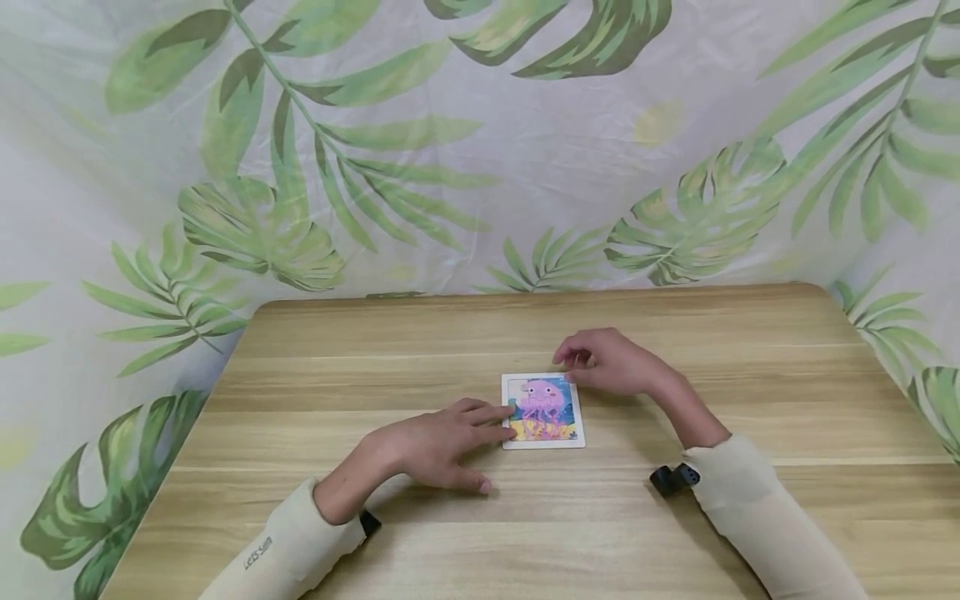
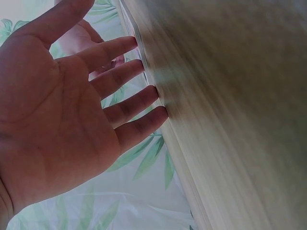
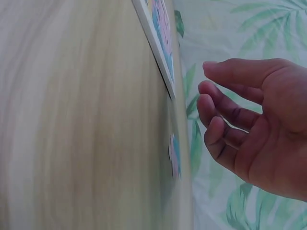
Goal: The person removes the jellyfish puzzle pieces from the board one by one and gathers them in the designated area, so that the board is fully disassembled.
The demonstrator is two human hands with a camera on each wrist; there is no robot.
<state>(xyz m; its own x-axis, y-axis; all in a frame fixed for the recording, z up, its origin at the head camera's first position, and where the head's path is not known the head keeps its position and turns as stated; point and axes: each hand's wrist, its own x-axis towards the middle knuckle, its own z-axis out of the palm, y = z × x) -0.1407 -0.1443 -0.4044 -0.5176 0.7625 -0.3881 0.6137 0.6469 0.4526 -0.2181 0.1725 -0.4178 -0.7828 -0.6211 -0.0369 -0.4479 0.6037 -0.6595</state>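
On a table [image 1: 375, 354], a spread left hand [image 1: 442, 442] touches a jellyfish puzzle [image 1: 542, 412] at left as a loosely curled right hand [image 1: 617, 362] hovers at its far right corner, near a loose piece [image 3: 174, 157].

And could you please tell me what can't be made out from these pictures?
Loose piece: hidden in the head view, probably by the right hand; print unclear at a steep slant in the right wrist view.
Picture board: partly covered by the left hand in the head view; cut by the right wrist view's top edge.
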